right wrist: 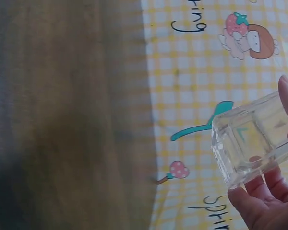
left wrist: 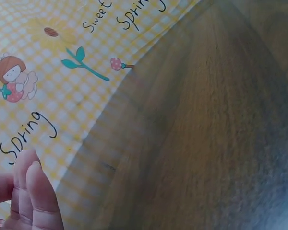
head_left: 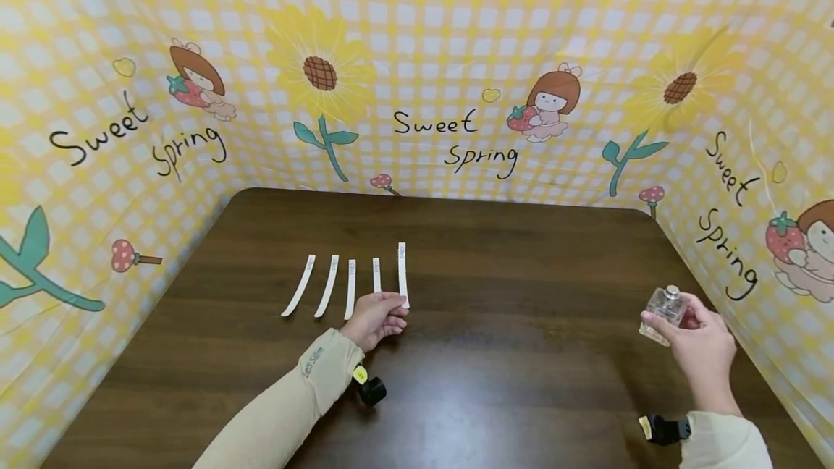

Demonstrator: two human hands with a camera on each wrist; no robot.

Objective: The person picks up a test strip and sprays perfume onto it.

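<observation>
Several narrow white paper test strips lie in a row on the table, among them the leftmost strip [head_left: 300, 286]. My left hand [head_left: 374, 320] pinches the lower end of the rightmost strip [head_left: 402, 266] between thumb and finger. It partly covers the neighbouring strip [head_left: 376, 275]. In the left wrist view only the fingers [left wrist: 43, 196] show, and the strip is out of sight. On the right, my right hand [head_left: 704, 346] grips a clear glass perfume bottle [head_left: 663, 313] with a silver top, held tilted. The bottle's base [right wrist: 225, 153] faces the right wrist camera.
The dark wooden table [head_left: 495, 324] has rounded far corners. A yellow checked cloth [head_left: 417, 56] with flowers, cartoon figures and lettering surrounds it at the back and both sides. Black wrist cameras sit at the left wrist [head_left: 373, 391] and right wrist [head_left: 664, 429].
</observation>
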